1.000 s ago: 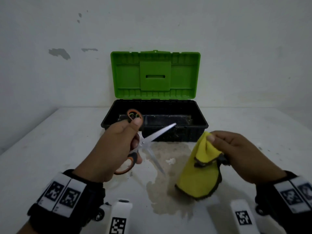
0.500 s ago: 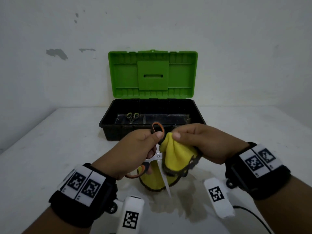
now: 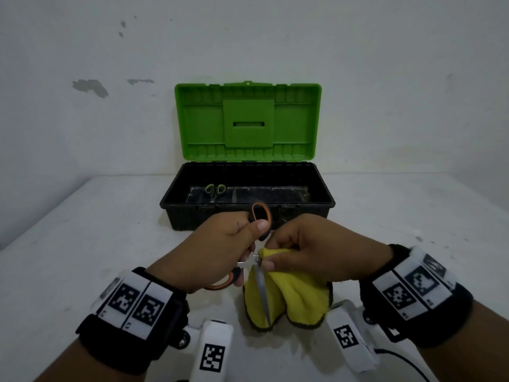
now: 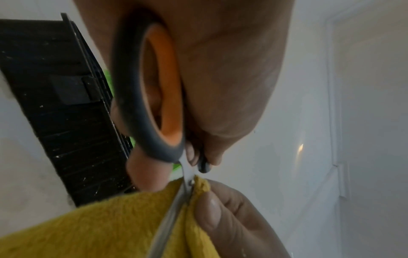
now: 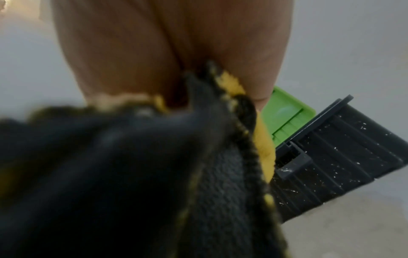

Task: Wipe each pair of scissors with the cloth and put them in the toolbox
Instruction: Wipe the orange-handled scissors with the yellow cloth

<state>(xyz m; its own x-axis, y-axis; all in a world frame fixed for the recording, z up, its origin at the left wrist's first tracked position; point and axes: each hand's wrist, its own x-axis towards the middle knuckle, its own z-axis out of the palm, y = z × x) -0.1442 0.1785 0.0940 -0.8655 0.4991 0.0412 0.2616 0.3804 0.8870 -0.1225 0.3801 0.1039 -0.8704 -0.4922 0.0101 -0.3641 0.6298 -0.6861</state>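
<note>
Nearest the wrists: the yellow cloth [image 3: 286, 296] hangs below the right hand [image 3: 316, 252], folded over the blade of the orange-handled scissors [image 3: 260, 285]. Cloth reads soft and limp, dark-edged; it drapes and will conform to the blade. Judgement: best pinched through the fold, as it is now, so the fabric stays between skin and edge.

Right hand: fingers curled, thumb and forefinger pinching the cloth onto the blade close to the pivot screw. The right wrist view is mostly blocked by blurred cloth; grip detail there cannot be told.

Left hand [image 3: 217, 252], just beside the right: closed round the handles, thumb pressing on the upper loop, lower loop tucked under the curled fingers. One blade shows, pointing down toward the person; whether the second lies behind the cloth I cannot tell.

Scissors judged stiff, light, with smooth metal blades that are sharp at edge and tip. Hold by the plastic loops only. Risk: the pinching fingers slipping off the fabric onto bare edge.

Beyond both hands: toolbox [image 3: 176, 205] on the white surface [image 3: 82, 244], green lid [image 3: 248, 119] upright and open. Inside, to the far left of the left hand, green-handled scissors [image 3: 215, 190] already lie on the floor of the box.

Step in hand, as judged: wiping this pair; placement not yet done.
</note>
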